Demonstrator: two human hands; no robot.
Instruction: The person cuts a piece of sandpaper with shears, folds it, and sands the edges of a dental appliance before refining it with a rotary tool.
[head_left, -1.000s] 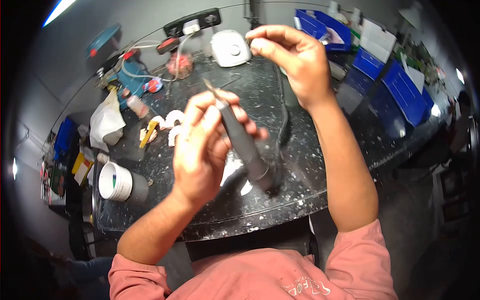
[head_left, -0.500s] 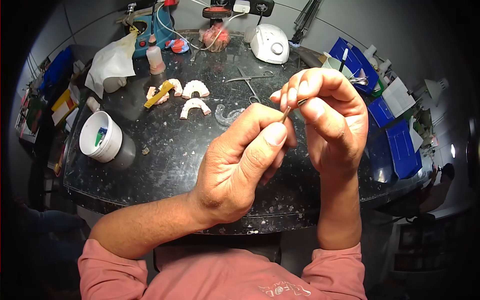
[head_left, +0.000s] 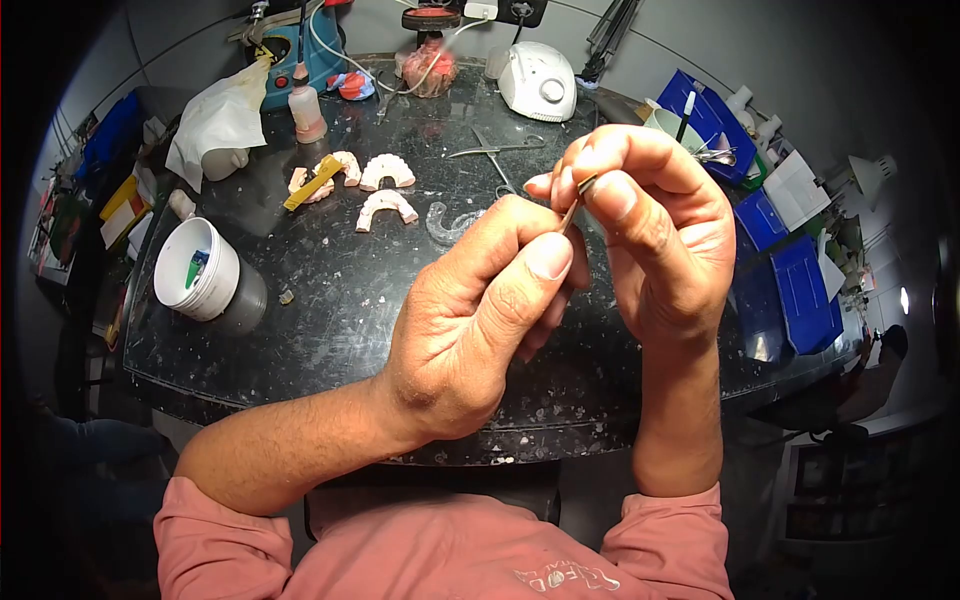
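Head view: my left hand [head_left: 465, 325] pinches a thin rod [head_left: 570, 216] between thumb and forefinger; my right hand [head_left: 665, 240], fingertips pressed close, pinches a small dark strip [head_left: 587, 184] at the rod's tip. I'd judge this as fine work on that tip, calling next for a steady, light grip. Half a second ago a gap parted them; now they seem to meet. Beyond lie pale casts [head_left: 387, 168] and scissors [head_left: 490, 150]

White tub [head_left: 224, 278], blue bin [head_left: 806, 300]
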